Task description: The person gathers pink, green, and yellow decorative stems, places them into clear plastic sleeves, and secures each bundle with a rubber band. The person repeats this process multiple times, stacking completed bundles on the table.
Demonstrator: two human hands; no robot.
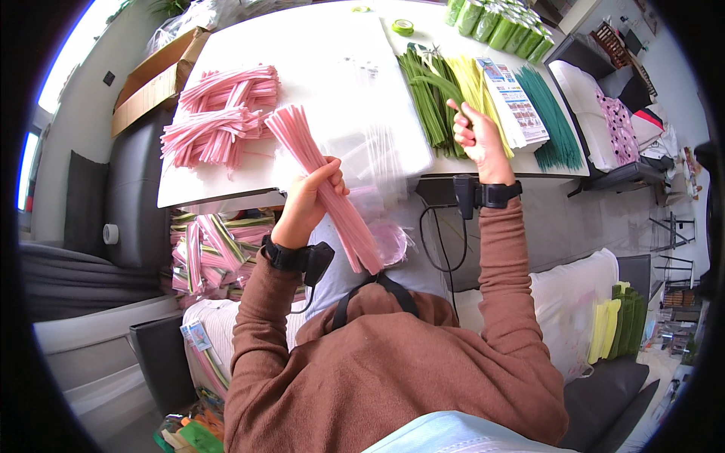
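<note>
My left hand [314,195] grips a bundle of pink chenille stems [340,215], held slantwise above my lap. Over the right part of the table, my right hand [478,136] is closed around the end of a few green chenille stems [439,84]. Under these lies a pile of dark green stems [427,113], with yellow stems [473,79] just right of it. Several bundles of pink stems [221,119] are stacked crosswise at the table's left. Clear plastic sleeves [374,153] lie at the middle of the near edge, between my hands.
Printed cards [512,105] and teal stems [549,119] lie at the right. Green wrapped rolls [504,28] and a roll of green tape [402,27] stand farther back. Filled packets [209,249] are heaped below the table's left. A black cable [422,243] hangs beside my lap.
</note>
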